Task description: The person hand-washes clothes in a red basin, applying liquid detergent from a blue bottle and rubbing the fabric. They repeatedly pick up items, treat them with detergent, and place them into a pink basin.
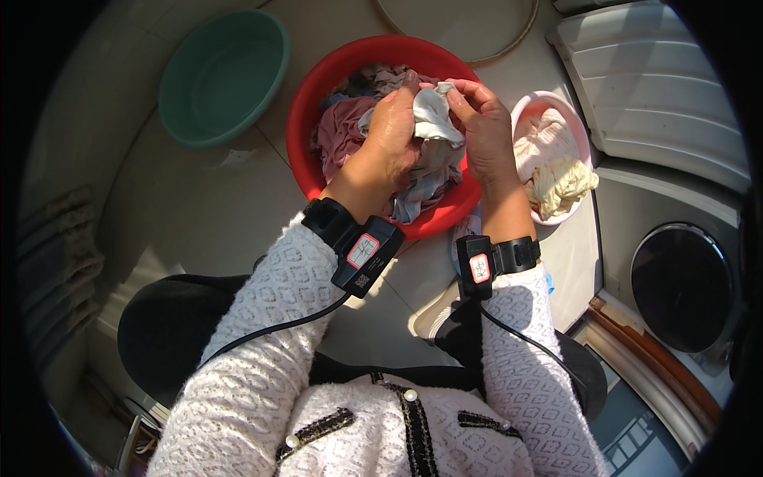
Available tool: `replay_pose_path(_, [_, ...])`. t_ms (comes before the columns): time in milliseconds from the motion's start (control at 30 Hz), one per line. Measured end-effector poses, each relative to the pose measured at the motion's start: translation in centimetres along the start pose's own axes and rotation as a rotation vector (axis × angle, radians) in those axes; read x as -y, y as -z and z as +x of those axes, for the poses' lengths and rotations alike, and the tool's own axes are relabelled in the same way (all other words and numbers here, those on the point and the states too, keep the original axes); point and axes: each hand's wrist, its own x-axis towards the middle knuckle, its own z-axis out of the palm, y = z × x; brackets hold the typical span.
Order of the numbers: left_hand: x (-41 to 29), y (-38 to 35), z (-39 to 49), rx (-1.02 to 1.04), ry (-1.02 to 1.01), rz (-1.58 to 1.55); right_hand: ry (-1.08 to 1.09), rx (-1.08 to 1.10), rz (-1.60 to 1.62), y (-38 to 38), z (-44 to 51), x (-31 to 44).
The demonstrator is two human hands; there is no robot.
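Note:
Above a red plastic basin (298, 119) I hold a small white cloth (433, 119) between my two hands. My left hand (393, 122) grips its left side, with the thumb pointing up. My right hand (484, 128) pinches the cloth's upper right edge between thumb and fingers. In the basin lie crumpled clothes: a pink garment (346, 128) at the left, a striped light grey cloth (426, 185) below my hands, and darker pieces at the back. Both wrists wear black devices with cables. The lower part of my left hand partly hides the clothes.
A green basin (223, 77) stands on the tiled floor at the upper left. Right of the red basin is a pink basin (583, 128) with pale pink and yellow cloths. A hose (506, 53) curves behind. White ribbed panels and a round dark door (681, 286) stand at the right.

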Motion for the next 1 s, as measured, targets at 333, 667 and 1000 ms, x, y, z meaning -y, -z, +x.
replay_pose_path(333, [-0.6,1.5,1.1,-0.126,-0.007,0.105,0.042,0.17,-0.382,-0.7,-1.1,0.2])
replay_pose_path(667, [-1.1,2.1,0.5,0.113,0.094,0.311,-0.179,0.147,0.162,1.4,-0.4,-0.6])
replay_pose_path(1000, [-0.4,2.1,0.4,0.0,0.015,0.271,-0.156,0.098,0.319,1.9,0.1,-2.0])
